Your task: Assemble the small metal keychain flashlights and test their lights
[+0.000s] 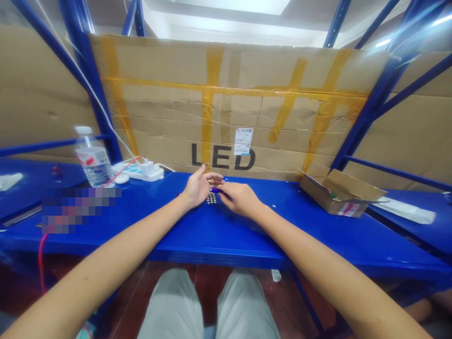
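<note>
Both hands are near each other over the middle of the blue table. My left hand [198, 187] is open, palm turned inward, its fingers spread and pointing right, with a ring on one finger. My right hand [240, 197] is closed around a small dark purple object [214, 190], whose end points toward my left palm. Below and between the hands, several small round metal pieces [212, 198] lie grouped on the table. Whether the purple object touches my left hand cannot be made out.
The blue table [219, 240] has a water bottle [93, 160] and a white power strip [144, 172] at the left. An open cardboard box [339, 193] stands at the right. A cardboard wall [169, 117] marked LED rises behind. A red cable [41, 259] hangs at the left edge.
</note>
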A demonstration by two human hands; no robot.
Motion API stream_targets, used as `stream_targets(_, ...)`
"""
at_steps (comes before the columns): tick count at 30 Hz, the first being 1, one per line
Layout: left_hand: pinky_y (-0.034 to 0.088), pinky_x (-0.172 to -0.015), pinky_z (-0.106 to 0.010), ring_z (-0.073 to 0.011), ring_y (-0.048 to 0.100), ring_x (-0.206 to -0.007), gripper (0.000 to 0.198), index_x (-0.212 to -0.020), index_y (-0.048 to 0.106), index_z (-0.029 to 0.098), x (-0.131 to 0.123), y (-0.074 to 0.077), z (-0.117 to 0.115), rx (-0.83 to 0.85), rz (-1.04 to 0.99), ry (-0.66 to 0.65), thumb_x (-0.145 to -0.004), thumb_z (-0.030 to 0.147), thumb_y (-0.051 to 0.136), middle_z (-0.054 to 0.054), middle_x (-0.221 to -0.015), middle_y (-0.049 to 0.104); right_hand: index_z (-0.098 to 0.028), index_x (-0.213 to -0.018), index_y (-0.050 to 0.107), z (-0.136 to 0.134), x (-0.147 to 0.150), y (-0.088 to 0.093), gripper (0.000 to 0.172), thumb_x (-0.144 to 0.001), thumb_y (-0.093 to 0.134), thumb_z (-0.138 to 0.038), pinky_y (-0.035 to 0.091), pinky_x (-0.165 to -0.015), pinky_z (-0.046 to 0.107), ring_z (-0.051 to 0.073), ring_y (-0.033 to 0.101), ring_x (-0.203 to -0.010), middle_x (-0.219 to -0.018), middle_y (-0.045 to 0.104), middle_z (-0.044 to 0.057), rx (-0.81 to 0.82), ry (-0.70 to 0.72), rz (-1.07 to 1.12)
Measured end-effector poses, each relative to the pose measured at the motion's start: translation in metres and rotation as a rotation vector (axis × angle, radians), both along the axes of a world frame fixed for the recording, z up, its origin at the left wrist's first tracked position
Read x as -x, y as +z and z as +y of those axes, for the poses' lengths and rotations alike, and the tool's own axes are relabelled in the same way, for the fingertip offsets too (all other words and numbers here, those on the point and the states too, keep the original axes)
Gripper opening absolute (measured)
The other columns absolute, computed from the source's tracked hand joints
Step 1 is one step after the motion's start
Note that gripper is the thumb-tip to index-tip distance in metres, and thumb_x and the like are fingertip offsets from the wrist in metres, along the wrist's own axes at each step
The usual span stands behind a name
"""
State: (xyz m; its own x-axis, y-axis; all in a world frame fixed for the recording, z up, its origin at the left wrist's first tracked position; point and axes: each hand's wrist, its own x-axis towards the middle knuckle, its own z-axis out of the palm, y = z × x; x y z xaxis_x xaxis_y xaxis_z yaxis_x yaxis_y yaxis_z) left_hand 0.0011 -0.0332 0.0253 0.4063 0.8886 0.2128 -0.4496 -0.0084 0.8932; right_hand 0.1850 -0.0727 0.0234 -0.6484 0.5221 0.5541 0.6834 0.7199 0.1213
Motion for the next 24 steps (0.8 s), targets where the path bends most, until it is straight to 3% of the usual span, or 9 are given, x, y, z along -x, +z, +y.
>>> stream_targets(4,0.05,-0.075,-0.034,-0.0229,0.065,-0.082,0.058,-0.083,0.074,0.013,0.002,-0.001,0.004,-0.059,0.086,0.064,-0.083,0.068,0.055,-0.013,-0.084,0.072,-0.016,-0.12,0.063,0.002,0.0,-0.001,0.029,-0.095,0.05,-0.02,0.051,-0.09,0.035,0.025,0.067,-0.11,-0.124,0.069,0.014,0.034,0.025,0.073)
stream_targets(9,0.046,-0.07,-0.031,-0.0186,0.062,-0.072,0.029,-0.081,0.073,0.015,0.005,-0.002,0.005,-0.408,0.457,0.21,-0.071,0.042,0.079,-0.006,-0.075,0.069,-0.017,-0.119,0.058,0.011,-0.008,0.001,0.028,-0.093,0.057,-0.024,0.049,-0.076,0.031,0.022,0.069,-0.088,-0.102,0.074,0.011,0.198,-0.021,0.316)
stream_targets(15,0.048,-0.075,-0.036,-0.0207,0.063,-0.074,0.024,-0.086,0.074,0.016,0.011,-0.002,0.011,-0.549,0.588,0.259,-0.073,0.036,0.077,-0.007,-0.078,0.071,-0.018,-0.112,0.057,0.024,-0.021,0.003,0.029,-0.086,0.064,-0.027,0.047,-0.07,0.03,0.017,0.062,-0.072,-0.084,0.069,0.003,0.34,0.027,0.499)
stream_targets(19,0.048,-0.08,-0.038,-0.0226,0.064,-0.079,0.019,-0.088,0.075,0.017,0.018,-0.003,0.018,-0.599,0.672,0.318,-0.075,0.032,0.075,-0.007,-0.081,0.072,-0.017,-0.094,0.062,0.033,-0.024,0.003,0.013,-0.085,0.063,-0.026,0.049,-0.068,0.03,0.017,0.063,-0.069,-0.077,0.068,0.002,0.458,0.049,0.616)
stream_targets(24,0.047,-0.079,-0.036,-0.0235,0.064,-0.081,0.015,-0.088,0.075,0.019,0.027,-0.008,0.029,-0.628,0.77,0.361,-0.075,0.028,0.073,-0.008,-0.087,0.074,-0.017,-0.084,0.069,0.053,-0.025,0.007,0.009,-0.083,0.06,-0.02,0.05,-0.07,0.03,0.016,0.063,-0.069,-0.073,0.069,0.002,0.543,-0.01,0.576)
